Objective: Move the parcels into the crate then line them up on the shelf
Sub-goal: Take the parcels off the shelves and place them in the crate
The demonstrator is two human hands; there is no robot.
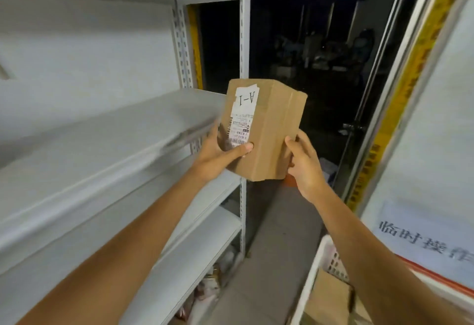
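Note:
A brown cardboard parcel [272, 129] with a white label marked A-1, upside down, is held in the air in front of the right end of a grey metal shelf [110, 129]. My left hand [218, 155] grips its left lower side, thumb across the label face. My right hand [305, 165] holds its right lower edge, thumb on the front. A white plastic crate [318, 268] sits at the lower right with another brown parcel [331, 299] inside it.
The shelf unit fills the left, with bare boards above and below and an upright post [243, 42] at its right end. Bags lie on the floor under the lowest shelf [210, 288]. A glass door with yellow tape [400, 94] stands on the right; grey floor runs between.

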